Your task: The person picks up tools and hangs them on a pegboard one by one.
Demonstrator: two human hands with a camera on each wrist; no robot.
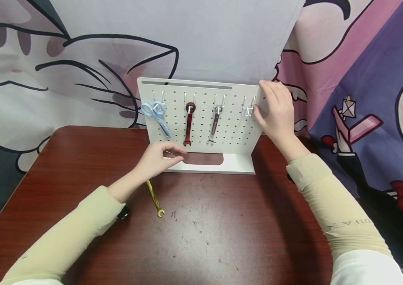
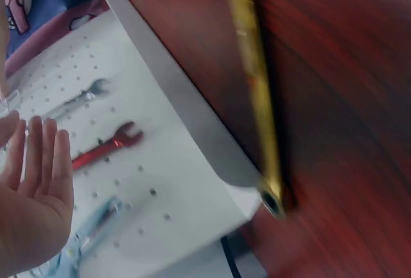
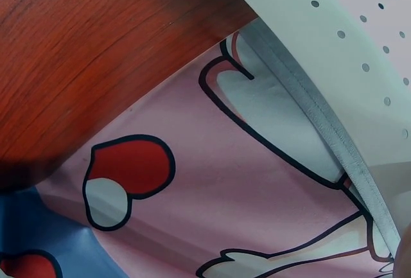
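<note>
A white pegboard (image 1: 201, 118) stands upright on the table. Light blue scissors (image 1: 156, 114), a red wrench (image 1: 189, 124) and a silver wrench (image 1: 215, 124) hang from its wire hooks. At its right end, a wire hook (image 1: 247, 111) carries no tool. My right hand (image 1: 278, 107) holds the board's upper right edge, thumb at the front beside that hook and fingers at the top corner. My left hand (image 1: 160, 158), empty with relaxed fingers, hovers before the board's lower left. A gold wrench (image 1: 154, 200) lies on the table below it, partly hidden by that wrist; the left wrist view shows this gold wrench (image 2: 260, 104) blurred.
The dark red-brown wooden table (image 1: 205, 221) has scattered dark marks on its top. Behind it hangs a cartoon-printed cloth (image 1: 98, 79), continuing in pink and purple (image 1: 365, 79) on the right. The pegboard's base (image 1: 238, 164) has a cut-out.
</note>
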